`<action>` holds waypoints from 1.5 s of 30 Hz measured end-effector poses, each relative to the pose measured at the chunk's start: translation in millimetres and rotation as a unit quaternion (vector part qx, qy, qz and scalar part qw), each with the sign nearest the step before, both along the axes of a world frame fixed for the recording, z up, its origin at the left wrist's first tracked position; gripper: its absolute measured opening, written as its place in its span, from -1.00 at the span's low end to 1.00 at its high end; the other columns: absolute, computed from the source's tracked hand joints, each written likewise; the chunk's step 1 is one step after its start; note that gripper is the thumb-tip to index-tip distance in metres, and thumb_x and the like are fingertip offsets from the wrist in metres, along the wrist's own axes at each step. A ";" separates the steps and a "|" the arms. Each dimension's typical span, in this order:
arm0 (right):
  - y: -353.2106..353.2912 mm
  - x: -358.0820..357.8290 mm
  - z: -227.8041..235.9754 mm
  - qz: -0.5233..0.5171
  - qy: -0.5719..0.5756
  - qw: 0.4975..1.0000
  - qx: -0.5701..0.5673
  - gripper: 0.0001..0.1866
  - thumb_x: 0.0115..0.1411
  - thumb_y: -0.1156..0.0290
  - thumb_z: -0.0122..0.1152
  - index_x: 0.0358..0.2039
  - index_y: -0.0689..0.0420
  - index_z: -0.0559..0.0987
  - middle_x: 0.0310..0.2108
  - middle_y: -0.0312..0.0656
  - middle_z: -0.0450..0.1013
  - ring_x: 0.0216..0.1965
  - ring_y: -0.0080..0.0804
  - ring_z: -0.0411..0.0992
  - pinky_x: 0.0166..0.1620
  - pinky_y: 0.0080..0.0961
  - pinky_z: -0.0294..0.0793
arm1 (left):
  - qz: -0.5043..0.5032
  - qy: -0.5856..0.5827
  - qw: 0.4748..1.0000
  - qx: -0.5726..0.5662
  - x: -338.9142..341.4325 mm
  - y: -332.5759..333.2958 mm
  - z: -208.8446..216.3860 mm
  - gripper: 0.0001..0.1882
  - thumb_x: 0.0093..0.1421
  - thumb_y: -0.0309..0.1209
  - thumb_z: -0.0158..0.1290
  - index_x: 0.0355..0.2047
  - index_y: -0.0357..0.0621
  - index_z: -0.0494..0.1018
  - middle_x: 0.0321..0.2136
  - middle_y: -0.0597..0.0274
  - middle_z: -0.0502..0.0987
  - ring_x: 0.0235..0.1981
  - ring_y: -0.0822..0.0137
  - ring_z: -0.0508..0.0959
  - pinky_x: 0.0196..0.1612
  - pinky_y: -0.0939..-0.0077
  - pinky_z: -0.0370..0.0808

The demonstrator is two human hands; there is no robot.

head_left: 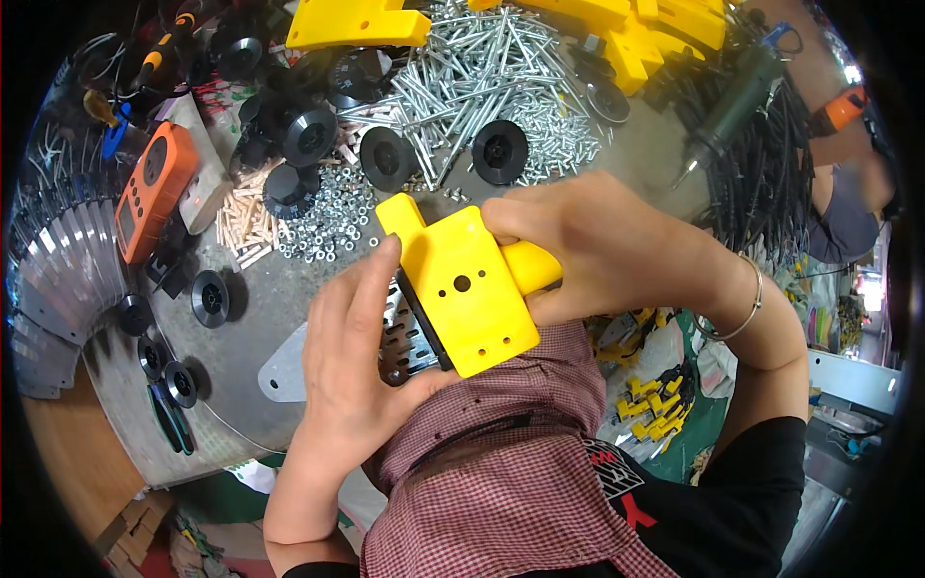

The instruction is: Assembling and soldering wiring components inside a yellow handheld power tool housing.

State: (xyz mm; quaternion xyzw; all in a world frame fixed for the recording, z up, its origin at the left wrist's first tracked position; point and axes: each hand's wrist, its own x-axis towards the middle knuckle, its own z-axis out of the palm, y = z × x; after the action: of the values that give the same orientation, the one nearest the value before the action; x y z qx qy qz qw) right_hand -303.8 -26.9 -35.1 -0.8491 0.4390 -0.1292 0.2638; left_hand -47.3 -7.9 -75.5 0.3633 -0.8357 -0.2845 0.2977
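Observation:
Both my hands hold a yellow plastic housing [470, 308] up in front of my apron, its flat face with several round holes turned toward me. My right hand [602, 246] is closed round its right side, over a protruding yellow stub [529, 267]. Along the left side my left hand [342, 356] grips it, with a fingertip near the upper corner and the thumb at the lower edge. A black strip [424, 320] runs down that side. Between it and my left palm shows a slotted metal plate [403, 337], partly hidden. A grey metal plate [281, 366] with a hole sticks out behind my left wrist.
Heaped on the grey table [255, 313] are screws [472, 72], nuts [328, 217] and pale pegs [246, 217]. Black discs [501, 152] lie around them. An orange meter [154, 188], pliers [171, 419] and fanned metal blades [72, 260] are left; a power screwdriver [737, 101] is right.

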 end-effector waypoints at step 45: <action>2.9 -28.8 -35.9 -0.346 -0.857 0.364 0.113 -0.67 0.12 0.08 0.14 -0.28 0.04 0.39 -0.53 -0.32 0.37 -0.44 -0.40 0.37 -0.15 -0.33 0.40 | 0.040 -0.094 0.995 0.001 -10.1 22.4 9.3 0.07 -0.31 -0.26 0.44 0.22 -0.25 0.14 -0.03 -0.21 0.32 -0.02 -0.15 0.39 0.00 0.04 0.39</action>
State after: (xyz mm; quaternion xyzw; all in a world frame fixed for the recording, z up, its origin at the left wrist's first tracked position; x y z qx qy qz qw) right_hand -332.6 -24.0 -71.0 -0.0165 0.2419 -0.8166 0.5238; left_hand -57.4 14.4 -66.2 0.4217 -0.8445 -0.2381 0.2287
